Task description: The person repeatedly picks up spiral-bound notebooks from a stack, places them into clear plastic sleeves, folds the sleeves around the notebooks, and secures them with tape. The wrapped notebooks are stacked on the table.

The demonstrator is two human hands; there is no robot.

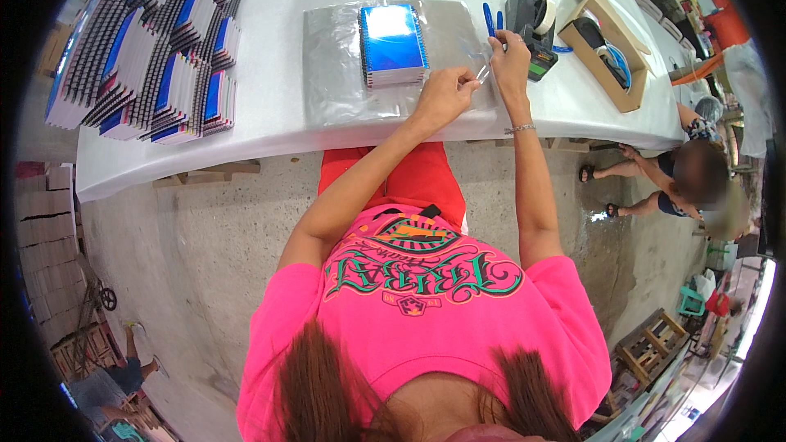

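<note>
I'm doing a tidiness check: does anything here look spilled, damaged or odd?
On the table, nothing looks spilled or damaged; the middle notebooks sit stacked on clear plastic. Oddly, a floor patch near the person at right shines: wet or glare, I can't tell.

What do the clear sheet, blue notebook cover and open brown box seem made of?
Clear sheet: seemingly thin, glossy plastic; it's see-through and wrinkled. Blue notebook cover: shiny, perhaps laminated card, with a bright glare. Brown box: probably matte cardboard, with plain, unshiny sides.

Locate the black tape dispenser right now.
In the head view, the black tape dispenser sits at upper right on the white-covered table, between the right hand and the open cardboard box.
</note>
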